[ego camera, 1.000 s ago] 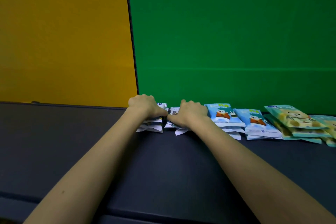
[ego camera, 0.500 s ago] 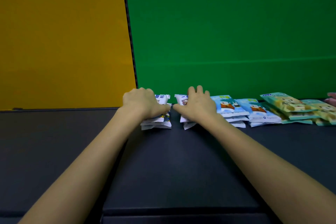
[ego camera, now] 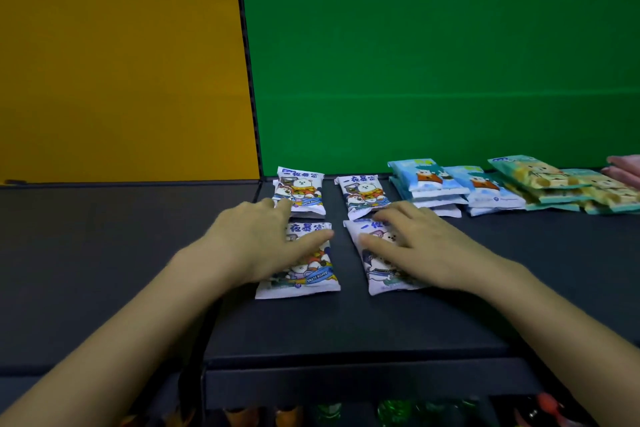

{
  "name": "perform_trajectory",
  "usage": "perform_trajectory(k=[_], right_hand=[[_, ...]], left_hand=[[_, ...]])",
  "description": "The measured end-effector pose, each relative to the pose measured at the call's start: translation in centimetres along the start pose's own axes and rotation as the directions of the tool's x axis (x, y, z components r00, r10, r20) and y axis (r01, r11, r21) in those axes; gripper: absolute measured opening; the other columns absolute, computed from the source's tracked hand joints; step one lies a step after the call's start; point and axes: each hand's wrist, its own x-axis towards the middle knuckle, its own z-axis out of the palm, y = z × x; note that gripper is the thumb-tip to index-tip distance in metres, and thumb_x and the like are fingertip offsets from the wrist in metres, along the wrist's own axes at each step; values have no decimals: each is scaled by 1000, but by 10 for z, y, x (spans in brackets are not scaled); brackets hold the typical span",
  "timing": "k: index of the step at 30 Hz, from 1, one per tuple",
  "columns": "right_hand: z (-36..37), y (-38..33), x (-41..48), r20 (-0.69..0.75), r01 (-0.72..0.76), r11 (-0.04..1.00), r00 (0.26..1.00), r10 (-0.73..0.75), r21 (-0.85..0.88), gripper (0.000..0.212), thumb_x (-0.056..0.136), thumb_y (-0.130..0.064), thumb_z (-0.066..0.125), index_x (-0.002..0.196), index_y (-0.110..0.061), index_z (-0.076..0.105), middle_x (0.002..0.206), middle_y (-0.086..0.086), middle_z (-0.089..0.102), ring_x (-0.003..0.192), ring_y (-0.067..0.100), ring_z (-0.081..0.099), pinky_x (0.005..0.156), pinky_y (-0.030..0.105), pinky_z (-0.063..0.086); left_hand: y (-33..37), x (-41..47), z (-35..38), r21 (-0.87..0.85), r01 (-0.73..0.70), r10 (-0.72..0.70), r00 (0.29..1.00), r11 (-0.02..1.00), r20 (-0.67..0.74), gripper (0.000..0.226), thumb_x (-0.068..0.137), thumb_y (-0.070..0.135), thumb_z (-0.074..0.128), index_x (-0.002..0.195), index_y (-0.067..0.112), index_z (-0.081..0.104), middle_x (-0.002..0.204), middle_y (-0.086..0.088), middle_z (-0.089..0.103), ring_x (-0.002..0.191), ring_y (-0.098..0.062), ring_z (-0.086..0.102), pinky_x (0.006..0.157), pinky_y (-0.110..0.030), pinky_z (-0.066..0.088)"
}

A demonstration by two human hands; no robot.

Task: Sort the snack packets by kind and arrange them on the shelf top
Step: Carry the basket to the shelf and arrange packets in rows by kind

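Left hand: the left hand (ego camera: 263,246) is laid flat with its fingers straight and spread, palm down on the near-left white packet (ego camera: 304,274), pressing rather than gripping.
Right hand: same on the other side. The right hand (ego camera: 426,246) has straight, relaxed fingers and rests on the near-right white packet (ego camera: 384,274), with the thumb lying across the print.
Fingertip reach: both sets of fingertips stretch to the near edges of the piles behind.
White group: the far-left white pile (ego camera: 303,192) and far-right white pile (ego camera: 362,194) sit just behind the two near packets, making a two-by-two block with narrow gaps.
Blue group: the blue packets (ego camera: 429,180) are stacked in two overlapping piles just right of the white block.
Green group: the green packets (ego camera: 533,178) are fanned out beyond the blue and overlap them.
Pink group: the pink packets (ego camera: 628,168) are barely in at the right edge.
Surface: everything lies on the dark shelf top (ego camera: 346,326), towards its back.
Backdrop: a yellow wall (ego camera: 121,62) on the left and a green wall (ego camera: 433,45) on the right.
Below: blurred bottles (ego camera: 391,412) show under the front edge.
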Motion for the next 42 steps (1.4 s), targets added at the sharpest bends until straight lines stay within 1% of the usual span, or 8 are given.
perform_trajectory(k=[4, 11, 14, 17, 22, 28, 37, 42], right_hand=[[-7, 26, -16, 149, 155, 971, 972, -184, 184, 77, 76, -70, 39, 145, -44, 17, 154, -28, 1, 140, -10, 4, 116, 19, 10], [3, 37, -16, 193, 184, 967, 957, -217, 178, 75, 76, -69, 35, 144, -49, 10, 152, -31, -9, 137, -16, -10, 113, 13, 2], [-4, 30, -14, 230, 164, 975, 953, -196, 147, 80, 74, -69, 32, 147, -42, 11, 151, -28, -6, 139, -10, -11, 112, 14, -2], [-20, 11, 2, 113, 152, 962, 977, -181, 227, 69, 84, -60, 34, 146, -29, 28, 152, -18, 21, 139, -3, 19, 108, 14, 15], [-22, -33, 66, 107, -12, 865, 993, -48, 502, 43, 99, -31, 40, 134, -7, 44, 136, 9, 49, 122, 21, 49, 98, 30, 37], [-1, -61, 117, 211, -215, 906, 967, 144, 364, 34, 98, -28, 40, 68, -12, 40, 64, 2, 34, 55, 15, 31, 51, 29, 22], [23, -61, 136, 188, -287, 709, 958, 217, 644, 9, 94, -10, 41, 101, -15, 40, 99, 14, 51, 83, 24, 48, 66, 31, 37], [15, -60, 135, 188, -267, 737, 963, 191, 621, 8, 94, -10, 44, 87, -11, 46, 91, 13, 51, 82, 23, 45, 66, 32, 33]], left_hand=[[-38, -18, 10, -377, -205, 281, 946, 903, 159, 90, 58, 93, 28, 139, 58, 11, 153, 28, 5, 140, 6, 7, 116, -25, 13], [-42, -24, 35, -362, -274, 339, 932, 891, 130, 83, 62, 86, 35, 134, 65, 0, 144, 39, -22, 134, 16, -17, 113, -16, 3], [-40, -23, 29, -396, -208, 296, 939, 894, 174, 88, 61, 86, 37, 139, 59, 6, 148, 35, -16, 136, 14, -16, 112, -17, 1], [-37, -14, 13, -587, -108, 156, 987, 802, 31, 96, 61, 88, 42, 143, 42, 24, 154, 24, 6, 140, 7, 2, 113, -21, 7], [-23, 50, 7, -841, 71, -188, 982, 537, -37, 55, 98, 37, 41, 147, 15, 27, 152, -2, 31, 137, -18, 32, 108, -31, 25], [-16, 92, 26, -920, 243, -304, 941, 307, 147, 38, 99, 17, 38, 134, 1, 39, 90, -6, 59, 69, -14, 54, 66, -29, 45], [-18, 93, 30, -982, 108, -237, 969, 157, 68, 21, 101, 10, 33, 120, 16, 42, 85, 5, 55, 74, -11, 56, 64, -23, 47], [-21, 96, 26, -960, 183, -239, 962, 214, 130, 25, 100, 9, 37, 122, 6, 47, 93, -3, 60, 73, -15, 57, 67, -28, 48]])
